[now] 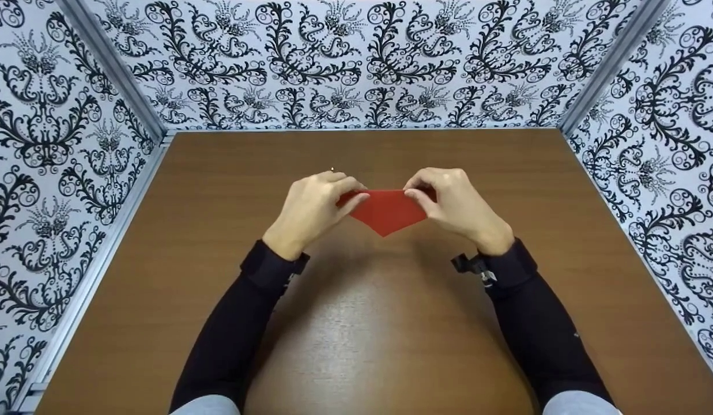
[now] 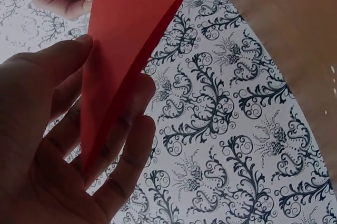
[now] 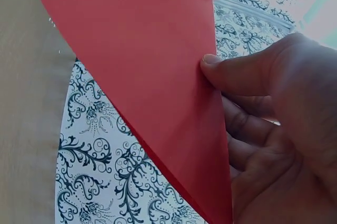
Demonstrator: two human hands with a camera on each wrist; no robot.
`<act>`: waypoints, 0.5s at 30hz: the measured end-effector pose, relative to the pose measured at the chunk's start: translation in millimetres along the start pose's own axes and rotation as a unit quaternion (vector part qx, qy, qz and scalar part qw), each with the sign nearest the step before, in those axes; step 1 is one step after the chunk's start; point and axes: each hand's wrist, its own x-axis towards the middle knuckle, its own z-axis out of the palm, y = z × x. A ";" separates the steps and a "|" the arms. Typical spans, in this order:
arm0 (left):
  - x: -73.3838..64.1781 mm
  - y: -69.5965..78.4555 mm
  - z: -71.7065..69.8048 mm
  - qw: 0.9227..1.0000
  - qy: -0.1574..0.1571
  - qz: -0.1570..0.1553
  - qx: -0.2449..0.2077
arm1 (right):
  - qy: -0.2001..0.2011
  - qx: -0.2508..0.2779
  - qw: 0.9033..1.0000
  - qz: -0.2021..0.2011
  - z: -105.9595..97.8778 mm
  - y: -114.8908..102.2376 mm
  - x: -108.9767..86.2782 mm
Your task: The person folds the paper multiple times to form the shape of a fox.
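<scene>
A sheet of red paper (image 1: 386, 210), folded into a triangle, is held up above the table with its point toward the person. Along its far, straight edge the left hand (image 1: 317, 206) pinches it between thumb and fingers, left of the middle. On the same edge the right hand (image 1: 457, 203) pinches it a little to the right. In the left wrist view the paper (image 2: 126, 29) shows two layers slightly apart at the slanting edge. The right thumb presses on the face of the paper (image 3: 142, 50) in the right wrist view, its fingers behind.
A brown wooden table (image 1: 379, 346) lies below the hands. White panels with black floral scrolls (image 1: 333, 52) stand at the back and both sides, joined by grey metal posts (image 1: 111, 63). Dark wrist bands with small cameras (image 1: 486, 274) sit on both wrists.
</scene>
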 end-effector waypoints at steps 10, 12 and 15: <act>-1.1 -7.3 8.8 0.996 -0.050 -0.055 -0.057 | -0.025 0.009 0.999 0.031 4.4 4.7 1.8; -1.2 -9.7 10.3 0.992 -0.065 -0.077 -0.073 | -0.032 0.014 0.999 0.040 5.4 6.5 1.9; -1.2 -14.0 13.1 0.984 -0.090 -0.116 -0.096 | -0.040 0.026 0.997 0.053 7.2 11.5 2.0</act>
